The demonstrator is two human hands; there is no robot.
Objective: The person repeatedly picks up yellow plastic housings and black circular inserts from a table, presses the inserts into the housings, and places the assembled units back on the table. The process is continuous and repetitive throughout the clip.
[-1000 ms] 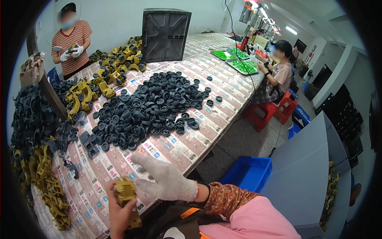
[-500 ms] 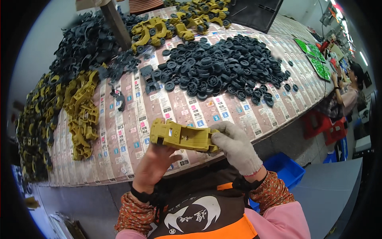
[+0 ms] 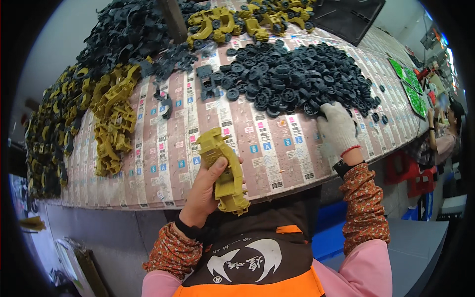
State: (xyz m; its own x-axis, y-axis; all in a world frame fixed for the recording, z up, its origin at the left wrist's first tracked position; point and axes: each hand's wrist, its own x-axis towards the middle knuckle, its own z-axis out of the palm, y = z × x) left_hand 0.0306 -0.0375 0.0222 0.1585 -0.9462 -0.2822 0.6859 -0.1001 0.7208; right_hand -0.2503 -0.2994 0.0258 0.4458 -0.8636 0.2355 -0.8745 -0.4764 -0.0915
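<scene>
A mustard-yellow plastic toy car body (image 3: 230, 185) stands tilted lengthwise in my bare left hand (image 3: 210, 185). The thumb lies across its middle and the other fingers are behind it. My right hand (image 3: 339, 129), in a white knitted glove, is at the near edge of a heap of dark toy wheels (image 3: 297, 74). Its fingers curl down against the wheels there; whatever they pinch is hidden by the glove.
Yellow car bodies (image 3: 114, 109) are stacked at the left beside a mound of dark plastic parts (image 3: 128, 29). Wheeled yellow toys (image 3: 257, 29) stand at the back near a post (image 3: 172, 20). Green sheets (image 3: 413, 96) lie far right, where another person (image 3: 445, 128) sits.
My right hand has let go of the car body and moved up and right to the wheels. My left hand now grips the body alone, turned more upright.
</scene>
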